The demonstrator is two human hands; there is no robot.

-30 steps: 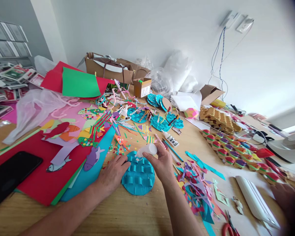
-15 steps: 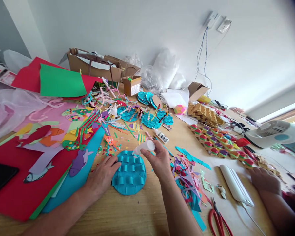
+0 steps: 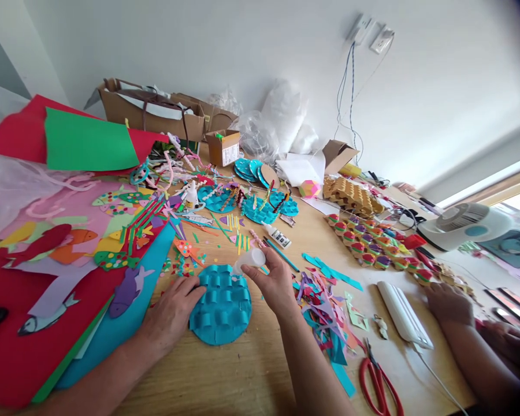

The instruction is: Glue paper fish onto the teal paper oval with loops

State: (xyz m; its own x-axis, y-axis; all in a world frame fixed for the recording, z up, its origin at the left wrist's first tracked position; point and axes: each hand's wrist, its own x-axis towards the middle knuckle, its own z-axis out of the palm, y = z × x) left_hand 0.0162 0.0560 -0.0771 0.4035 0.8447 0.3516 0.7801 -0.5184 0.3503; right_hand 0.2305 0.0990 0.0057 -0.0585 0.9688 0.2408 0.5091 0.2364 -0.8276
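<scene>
A round blue disc [image 3: 221, 332] covered with rows of raised paper loops lies flat on the wooden table in front of me. My left hand [image 3: 173, 306] holds its left edge, fingers together and thumb over the rim. A white glue bottle [image 3: 252, 261] is gripped in my right hand [image 3: 273, 283], tipped nozzle-down to the left. Its tip is at the upper right loops of the disc; whether glue is flowing is too small to tell.
Paper scraps [image 3: 325, 312], red-handled scissors [image 3: 377, 378] and a white power strip [image 3: 403, 315] lie to the right. Another person's hand [image 3: 450, 303] rests beyond them. Coloured sheets with paper fish [image 3: 125, 292] cover the left. A second glue bottle [image 3: 277, 236] lies behind.
The view has turned slightly right, so most things sit further left. The glue bottle's tip has shifted slightly rightward along the disc's upper loops. My left hand stays at the disc's edge.
</scene>
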